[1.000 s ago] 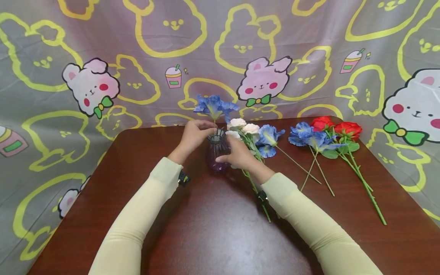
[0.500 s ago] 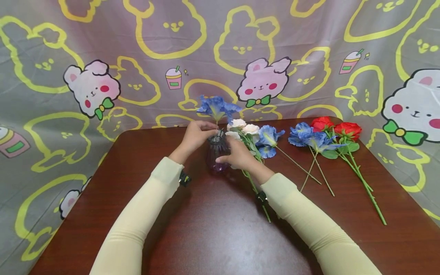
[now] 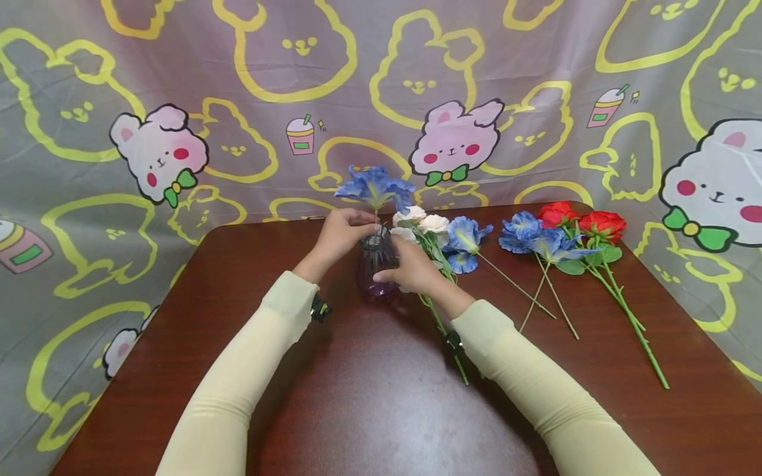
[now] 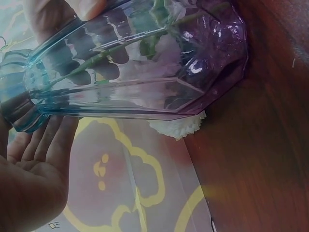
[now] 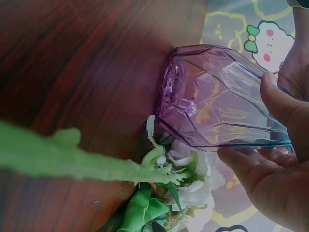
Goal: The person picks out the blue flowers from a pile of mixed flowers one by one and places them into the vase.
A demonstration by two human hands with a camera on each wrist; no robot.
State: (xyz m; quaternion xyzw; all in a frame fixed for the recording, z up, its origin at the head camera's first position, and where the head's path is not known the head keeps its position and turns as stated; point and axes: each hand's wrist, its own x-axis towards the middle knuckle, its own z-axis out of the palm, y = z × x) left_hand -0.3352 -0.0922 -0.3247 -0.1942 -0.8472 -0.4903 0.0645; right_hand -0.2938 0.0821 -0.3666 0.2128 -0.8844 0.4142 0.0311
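Note:
A faceted glass vase (image 3: 369,281), bluish at the neck and purple at the base, stands upright near the back of the table. My right hand (image 3: 419,268) grips its side; in the right wrist view the thumb lies on one face of the glass and the fingers (image 5: 241,166) behind. At the mouth, my left hand (image 3: 339,238) pinches the stem of a blue artificial iris (image 3: 375,188), whose bloom rises above the rim. Through the glass, the left wrist view shows a green stem (image 4: 99,59) slanting down inside, with the right hand's fingers behind.
Right of the vase lie pale artificial roses (image 3: 433,223), partly behind my right arm, and a loose blue iris (image 3: 467,235). Farther right are crossed blue irises (image 3: 559,248) and long-stemmed red roses (image 3: 602,226). A printed cloth (image 3: 238,59) hangs behind the table (image 3: 357,410).
The iris bloom has swayed slightly right and then back left above the vase. Both hands stay in nearly the same place.

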